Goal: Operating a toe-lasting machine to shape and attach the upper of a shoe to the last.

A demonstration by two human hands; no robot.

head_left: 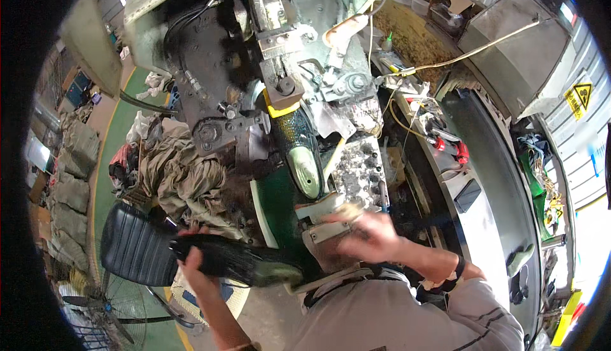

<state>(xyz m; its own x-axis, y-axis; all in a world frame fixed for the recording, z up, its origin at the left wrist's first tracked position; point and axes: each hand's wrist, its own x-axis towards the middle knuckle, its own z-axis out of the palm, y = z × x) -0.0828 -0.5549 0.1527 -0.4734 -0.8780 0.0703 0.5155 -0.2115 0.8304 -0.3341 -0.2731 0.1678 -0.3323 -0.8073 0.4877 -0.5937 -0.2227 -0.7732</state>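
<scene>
The person's grey shirt (pixel 382 313) is filling the bottom of the view, and just above it both hands are working. The left hand (pixel 194 259) is clamping its fingers around a dark shoe upper (pixel 235 260), holding it low and roughly level, toe end pointing right toward the machine base. The right hand (pixel 369 236) is blurring with motion just in front of the machine; it is curling loosely near a pale piece (pixel 331 210), but I cannot tell whether the fingers are closing on anything. A black band (pixel 455 273) is sitting on that wrist.

Above the hands, a glossy green shoe (pixel 299 150) is sitting on the machine (pixel 273 52), toe pointing down toward the person, under a yellow pad (pixel 275 108). A grimy tray (pixel 358 169) is standing just right of it. A black padded seat (pixel 133 246) is sitting to the left, beside a heap of rags (pixel 175 173) on the green floor (pixel 118 128). A grey cabinet (pixel 515 58) is standing far right.
</scene>
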